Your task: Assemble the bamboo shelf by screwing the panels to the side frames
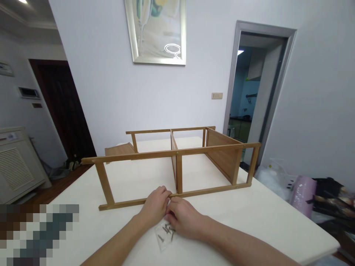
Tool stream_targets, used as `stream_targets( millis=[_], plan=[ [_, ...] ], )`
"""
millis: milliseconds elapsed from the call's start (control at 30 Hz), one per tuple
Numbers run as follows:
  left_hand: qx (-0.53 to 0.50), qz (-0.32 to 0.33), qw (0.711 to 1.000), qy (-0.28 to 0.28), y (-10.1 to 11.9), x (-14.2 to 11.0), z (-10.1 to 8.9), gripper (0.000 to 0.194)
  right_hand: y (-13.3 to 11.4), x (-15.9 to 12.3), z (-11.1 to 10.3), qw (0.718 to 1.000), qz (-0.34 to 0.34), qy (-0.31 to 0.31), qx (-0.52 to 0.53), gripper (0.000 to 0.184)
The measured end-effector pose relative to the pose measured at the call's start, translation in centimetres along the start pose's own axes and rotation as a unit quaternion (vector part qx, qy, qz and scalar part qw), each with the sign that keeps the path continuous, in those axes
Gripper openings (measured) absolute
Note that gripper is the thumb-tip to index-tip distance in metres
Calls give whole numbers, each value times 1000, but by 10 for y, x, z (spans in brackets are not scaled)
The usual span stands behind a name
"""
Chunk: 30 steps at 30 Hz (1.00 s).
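Note:
A small clear plastic bag of screws (164, 236) hangs or lies just below my hands, with several metal screws showing inside. Both hands are closed at the bag's upper end, fingers pinched together. My left hand (155, 205) is right beside the lower rail of a wooden shelf frame (177, 152). My right hand (184, 218) meets it from the right, its fingertips partly hidden. The frame lies on its side across the white table (210, 225), with a middle shelf and a wide panel (222, 153) fitted between its two sides.
Behind the frame's left end lies a loose wooden panel (118, 149). A white wall with a framed picture (158, 33) rises behind the table. To the right are a doorway (235, 74), a pink roll (303, 195) and piled household items. A louvred cabinet (19, 166) stands left.

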<state>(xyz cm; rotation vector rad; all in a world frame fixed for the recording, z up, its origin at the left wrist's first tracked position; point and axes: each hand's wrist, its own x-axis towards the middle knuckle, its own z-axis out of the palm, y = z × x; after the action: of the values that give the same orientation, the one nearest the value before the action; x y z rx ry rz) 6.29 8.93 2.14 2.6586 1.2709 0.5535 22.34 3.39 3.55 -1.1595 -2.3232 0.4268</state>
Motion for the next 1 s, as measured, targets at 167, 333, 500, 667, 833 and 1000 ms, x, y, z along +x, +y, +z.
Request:
stream_targets(
  millis=[167,333,500,667,833,1000],
  plan=[
    [13,4,1000,3,-1,0,0,27,10,-1,-12,995,5,98,22,9],
    [5,8,1000,8,-1,1,2,28,32,1,-24,975,57,213,38,10],
    [21,9,1000,2,3,3,2,29,52,4,-22,963,111,244,15,24],
    [38,11,999,-4,7,5,3,30,63,9,-15,969,128,209,-33,29],
    [66,12,998,0,6,6,6,28,70,13,-11,972,129,188,-52,35],
    [100,17,995,18,3,7,12,30,74,13,-11,976,112,182,-30,48]
  ],
)
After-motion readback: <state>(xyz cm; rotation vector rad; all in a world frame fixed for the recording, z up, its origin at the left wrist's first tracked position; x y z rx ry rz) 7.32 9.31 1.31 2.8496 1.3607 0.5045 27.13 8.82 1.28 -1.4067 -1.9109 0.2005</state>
